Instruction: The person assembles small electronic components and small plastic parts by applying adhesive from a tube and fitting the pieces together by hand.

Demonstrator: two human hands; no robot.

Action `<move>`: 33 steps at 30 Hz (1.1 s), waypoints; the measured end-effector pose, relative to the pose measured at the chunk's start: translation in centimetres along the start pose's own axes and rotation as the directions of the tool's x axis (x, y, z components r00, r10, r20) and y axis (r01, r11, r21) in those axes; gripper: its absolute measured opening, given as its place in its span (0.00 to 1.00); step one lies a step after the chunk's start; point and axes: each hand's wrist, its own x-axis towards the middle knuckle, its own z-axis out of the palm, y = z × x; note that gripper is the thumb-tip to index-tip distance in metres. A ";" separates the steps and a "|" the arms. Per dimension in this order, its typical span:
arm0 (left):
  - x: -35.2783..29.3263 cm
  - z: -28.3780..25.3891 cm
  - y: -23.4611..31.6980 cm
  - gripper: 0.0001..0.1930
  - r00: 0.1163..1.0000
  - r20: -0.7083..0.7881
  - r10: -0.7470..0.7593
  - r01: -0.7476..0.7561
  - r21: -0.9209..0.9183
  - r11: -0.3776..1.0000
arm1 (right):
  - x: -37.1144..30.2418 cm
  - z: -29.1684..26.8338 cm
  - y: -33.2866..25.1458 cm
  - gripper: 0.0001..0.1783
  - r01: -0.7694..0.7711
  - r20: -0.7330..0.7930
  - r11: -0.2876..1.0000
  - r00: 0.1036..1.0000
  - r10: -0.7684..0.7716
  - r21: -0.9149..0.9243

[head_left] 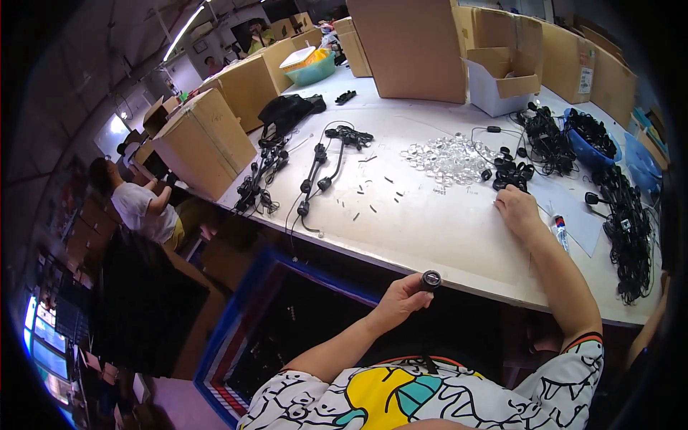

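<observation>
My left hand (403, 304), in front of the table's near edge, is closed around a short black cylindrical part (431, 280). Its round end, with a lighter centre, faces up. On the table to the right, my right hand (519, 209) has its fingers bent together at the near side of a small heap of black round caps (513, 172). What lies between those fingertips is hidden. Just left of the heap spreads a pile of clear, shiny round pieces (448, 159). A small tube (560, 231) lies on a white sheet (584, 222) beside my right forearm.
Bundled black cables with sockets (625, 236) lie at the right, near a blue bowl (592, 140) of black parts. More black cords (312, 175) and small dark strips (373, 208) lie at left. Cardboard boxes (408, 50) line the back. A blue-rimmed bin (218, 337) stands below; a person (140, 201) works at left.
</observation>
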 end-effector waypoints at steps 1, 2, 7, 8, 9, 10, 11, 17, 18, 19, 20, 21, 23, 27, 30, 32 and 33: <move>0.0 0.1 0.0 0.13 1.000 0.000 -0.005 0.005 -0.001 1.000 | -0.1 0.0 -0.2 0.06 0.025 -0.001 0.999 1.000 -0.025 0.025; 0.0 0.3 0.2 0.13 1.000 -0.010 0.005 -0.004 0.051 0.999 | -0.3 -0.4 -0.6 0.06 0.023 0.003 0.999 1.000 -0.023 0.027; -0.3 1.2 0.5 0.14 1.000 0.007 0.014 -0.015 0.074 0.997 | -0.9 -0.3 0.4 0.04 0.018 -0.119 0.998 0.993 -0.025 -0.057; 0.3 1.0 0.5 0.14 1.000 0.014 -0.014 0.013 0.060 0.998 | -0.9 0.7 1.8 0.04 0.027 -0.040 0.990 0.999 -0.032 -0.138; 0.3 1.0 0.3 0.14 1.000 -0.016 -0.015 0.017 0.090 0.996 | -0.9 0.9 2.0 0.05 0.065 -0.075 0.990 0.994 -0.075 -0.126; 0.2 1.2 0.1 0.14 0.999 -0.039 -0.026 0.030 0.113 0.993 | -1.0 1.1 2.3 0.04 0.093 -0.118 0.992 0.988 -0.103 -0.090; 0.2 1.4 0.0 0.15 0.998 -0.058 -0.020 0.027 0.131 0.991 | -1.0 1.1 2.2 0.05 0.093 -0.137 0.992 0.985 -0.104 -0.085; -0.5 0.8 -0.5 0.15 0.995 -0.102 0.022 -0.015 0.067 0.998 | 0.0 -2.1 -1.8 0.07 -0.404 0.393 0.308 0.914 0.100 0.861; -0.4 0.7 -0.6 0.15 0.993 -0.114 0.036 -0.028 0.068 0.997 | -0.1 -2.5 -2.2 0.07 -0.464 0.485 0.289 0.874 -0.001 0.837; 0.0 0.8 -0.7 0.16 0.995 -0.092 0.043 -0.037 0.068 0.997 | -0.6 -1.8 -1.9 0.08 -0.530 0.556 0.300 0.831 -0.002 0.793; 0.3 1.0 -0.9 0.16 0.996 -0.073 0.053 -0.048 0.068 0.997 | -1.1 -1.3 -1.4 0.08 -0.590 0.622 0.309 0.783 -0.007 0.746; 0.7 0.8 -0.9 0.17 0.998 -0.041 0.052 -0.049 0.073 0.996 | -1.3 -1.3 -1.5 0.08 -0.598 0.618 0.320 0.785 0.045 0.735; 0.8 1.0 -1.1 0.17 0.998 -0.040 0.045 -0.042 0.058 0.997 | -1.6 -0.7 -1.2 0.10 -0.488 0.492 0.497 0.860 0.133 0.717; 0.7 1.1 -1.1 0.17 0.996 -0.080 0.044 -0.037 0.088 0.995 | -3.1 0.0 -2.4 0.15 0.137 -0.067 0.934 0.990 -0.122 0.331; 0.7 1.5 -0.6 0.15 0.996 -0.086 0.031 -0.022 0.106 0.994 | -2.9 -3.9 -3.7 0.15 0.002 0.299 0.914 0.945 -0.135 0.406; 0.9 1.8 -0.4 0.14 0.996 -0.090 -0.009 0.019 0.108 0.994 | -2.8 -3.2 -3.3 0.18 -0.049 0.362 0.893 0.923 -0.131 0.448; 0.9 2.0 -0.4 0.15 0.995 -0.100 0.013 0.002 0.143 0.990 | -2.9 -4.3 -4.2 0.17 -0.088 0.381 0.830 0.911 -0.156 0.551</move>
